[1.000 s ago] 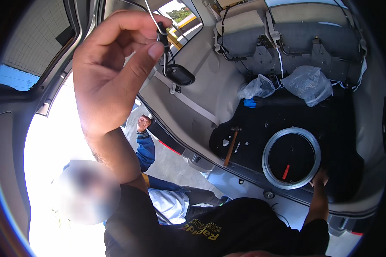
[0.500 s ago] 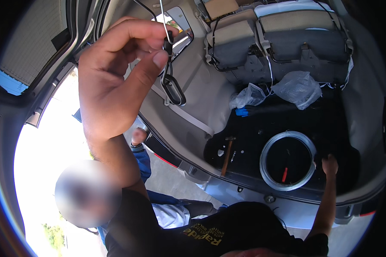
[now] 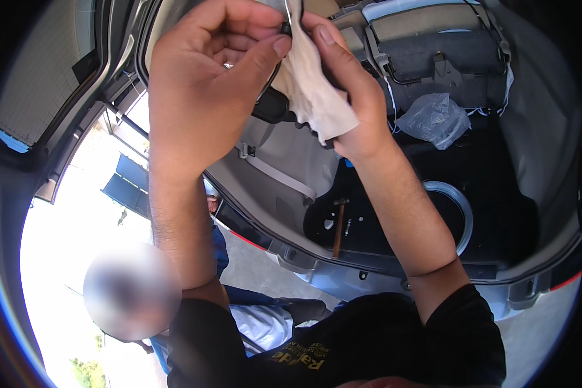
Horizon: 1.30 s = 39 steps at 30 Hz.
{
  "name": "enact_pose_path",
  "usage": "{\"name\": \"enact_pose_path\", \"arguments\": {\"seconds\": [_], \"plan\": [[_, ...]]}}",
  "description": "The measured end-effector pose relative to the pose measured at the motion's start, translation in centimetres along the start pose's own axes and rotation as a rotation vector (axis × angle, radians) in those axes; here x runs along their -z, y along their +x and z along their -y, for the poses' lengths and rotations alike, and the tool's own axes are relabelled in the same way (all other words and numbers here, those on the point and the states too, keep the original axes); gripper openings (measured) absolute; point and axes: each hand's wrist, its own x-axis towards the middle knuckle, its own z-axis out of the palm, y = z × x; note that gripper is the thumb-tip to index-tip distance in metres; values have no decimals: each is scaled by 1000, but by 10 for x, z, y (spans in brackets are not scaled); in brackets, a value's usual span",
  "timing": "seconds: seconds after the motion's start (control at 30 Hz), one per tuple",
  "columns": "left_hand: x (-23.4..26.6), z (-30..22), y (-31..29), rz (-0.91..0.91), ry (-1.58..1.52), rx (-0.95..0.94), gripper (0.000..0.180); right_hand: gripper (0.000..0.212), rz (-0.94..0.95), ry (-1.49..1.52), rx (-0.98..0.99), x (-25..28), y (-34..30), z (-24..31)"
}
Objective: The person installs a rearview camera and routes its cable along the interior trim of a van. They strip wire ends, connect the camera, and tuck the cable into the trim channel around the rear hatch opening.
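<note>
Beige cloth (image 3: 312, 90) and black fitting (image 3: 286, 28), held up together over the cargo floor (image 3: 501, 207)

Left hand (image 3: 207, 97) pinches the fitting between thumb and forefinger — seemingly to steady it on its thin wire (image 3: 288, 8) — with a black oval piece (image 3: 271, 107) just below. Right hand (image 3: 362, 110) grasps the cloth close beside, likely to bring it against the wire; most right fingers are hidden. Hammer (image 3: 337, 233) and wire coil (image 3: 467, 216) lie well apart, leaving both hands unencumbered.

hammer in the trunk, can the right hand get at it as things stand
Probably not right away: the right hand is raised and holding a pale cloth. The hammer lies uncovered, though, so with that hand freed it looks reachable.
</note>
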Motion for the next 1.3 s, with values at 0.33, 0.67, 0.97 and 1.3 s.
{"name": "enact_pose_path", "arguments": {"seconds": [0.33,0.67,0.97,1.3], "plan": [[0,-30,1,1,591,-162,15,52,-41,379,-263,-24,-8,-22],[7,-53,29,354,225,183,15,51,114,773,-311,-4,-8,-53],[8,-24,11,246,583,-79,19,42,-111,748,-346,-28,-16,-36],[-5,-25,0,114,484,-154,21,31,-57,735,-248,-27,-8,-24]]}}
